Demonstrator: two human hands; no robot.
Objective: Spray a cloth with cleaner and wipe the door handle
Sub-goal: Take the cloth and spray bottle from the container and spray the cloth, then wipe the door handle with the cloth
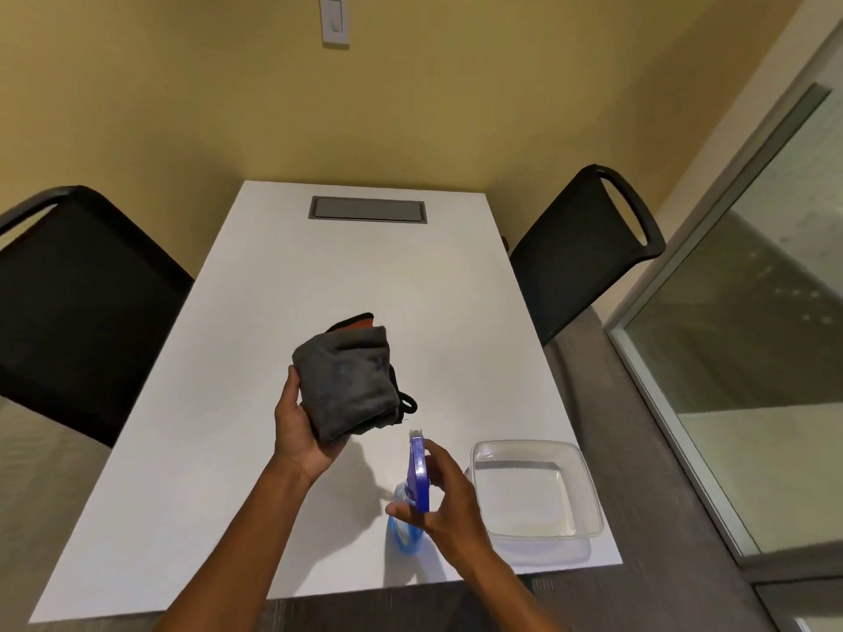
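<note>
My left hand (299,433) holds a folded grey cloth (349,380) with an orange and black edge, lifted above the white table (228,358). My right hand (444,499) grips a spray bottle (417,476) with a blue trigger head and blue liquid in its clear body. The nozzle points up toward the lower edge of the cloth, a short gap away. No door handle is in view.
A clear plastic container (536,490) sits at the table's near right corner, beside my right hand. Black chairs stand at the left (77,307) and at the far right (584,248). A grey cable hatch (367,208) is set in the far end. A glass partition (752,335) runs along the right.
</note>
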